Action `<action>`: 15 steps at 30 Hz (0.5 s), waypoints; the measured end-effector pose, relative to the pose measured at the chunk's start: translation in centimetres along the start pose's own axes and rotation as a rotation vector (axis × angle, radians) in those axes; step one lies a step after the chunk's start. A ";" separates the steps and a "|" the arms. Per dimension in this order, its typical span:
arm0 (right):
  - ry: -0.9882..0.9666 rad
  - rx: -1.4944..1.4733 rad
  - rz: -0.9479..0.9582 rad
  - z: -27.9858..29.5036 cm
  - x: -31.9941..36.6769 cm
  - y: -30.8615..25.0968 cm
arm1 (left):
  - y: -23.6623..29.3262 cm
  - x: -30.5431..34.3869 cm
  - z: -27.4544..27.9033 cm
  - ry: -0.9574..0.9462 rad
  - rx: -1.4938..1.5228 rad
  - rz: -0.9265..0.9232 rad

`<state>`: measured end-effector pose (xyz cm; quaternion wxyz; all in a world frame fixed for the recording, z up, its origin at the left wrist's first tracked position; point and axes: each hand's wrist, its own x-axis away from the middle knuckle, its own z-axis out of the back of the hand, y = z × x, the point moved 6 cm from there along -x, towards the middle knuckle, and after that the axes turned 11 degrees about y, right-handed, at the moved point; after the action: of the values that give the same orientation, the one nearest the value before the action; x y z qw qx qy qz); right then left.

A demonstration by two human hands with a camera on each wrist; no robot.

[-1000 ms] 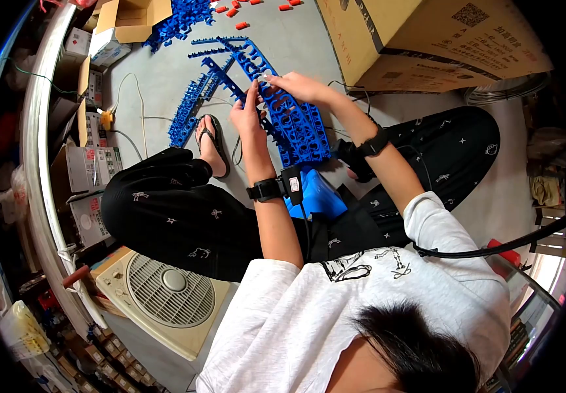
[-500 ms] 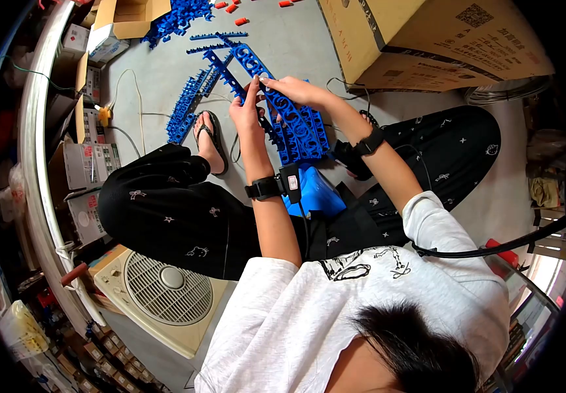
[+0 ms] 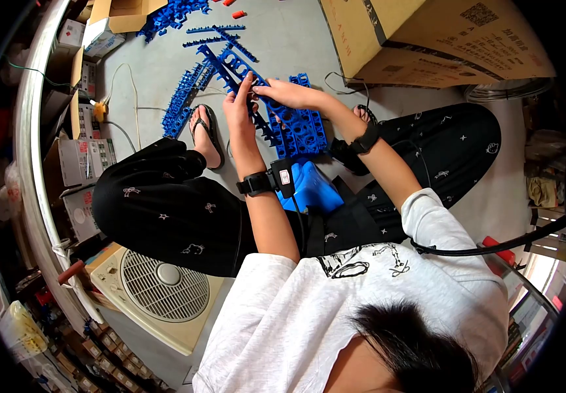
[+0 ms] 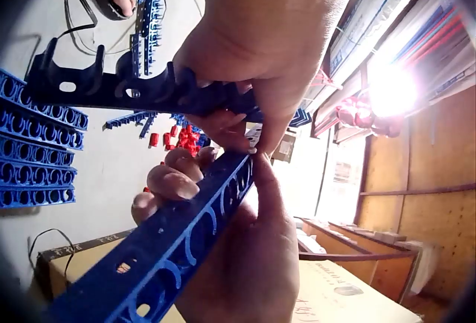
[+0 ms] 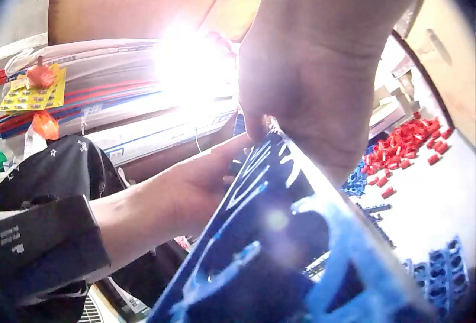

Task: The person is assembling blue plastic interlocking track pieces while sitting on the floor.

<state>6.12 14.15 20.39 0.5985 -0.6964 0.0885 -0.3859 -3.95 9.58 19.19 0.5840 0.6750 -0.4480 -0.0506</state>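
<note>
My left hand (image 3: 238,112) grips a blue plastic strip (image 4: 104,89) lined with open hooks along one edge. Its thumb and fingertips meet the end of a second blue strip (image 4: 167,245), which has a row of ring-shaped clips. That second strip is held in my right hand (image 3: 292,93), fingers curled on one side and thumb along the other. The two hands are close together, and the strips spread apart from them at an angle. Below the hands, a stack of blue clip strips (image 3: 301,124) lies on the floor between the legs.
More hooked blue strips (image 3: 181,101) lie by the left foot, with several loose strips (image 3: 214,29) further ahead. Beyond are a blue heap (image 3: 171,18) and red pieces (image 4: 186,137). A large carton (image 3: 427,49) stands at right, a box fan (image 3: 165,288) at left.
Both hands have shifted slightly left with the strips, and the ringed strip has swung off the floor stack, exposing more of it. The head view has tilted a little.
</note>
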 end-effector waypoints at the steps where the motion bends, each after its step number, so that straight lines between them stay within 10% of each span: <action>1: 0.084 0.183 0.083 0.2 -0.4 -0.1 | 0.1 0.0 0.1 0.029 -0.007 -0.011; 15: 0.574 1.013 0.516 -1.3 0.1 2.1 | -2.2 -2.3 3.9 0.331 -0.751 -0.379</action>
<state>6.03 12.56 18.53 0.8799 -0.1521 0.2167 -0.3945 -6.47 8.01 15.11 0.8325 0.4856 -0.1678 -0.2072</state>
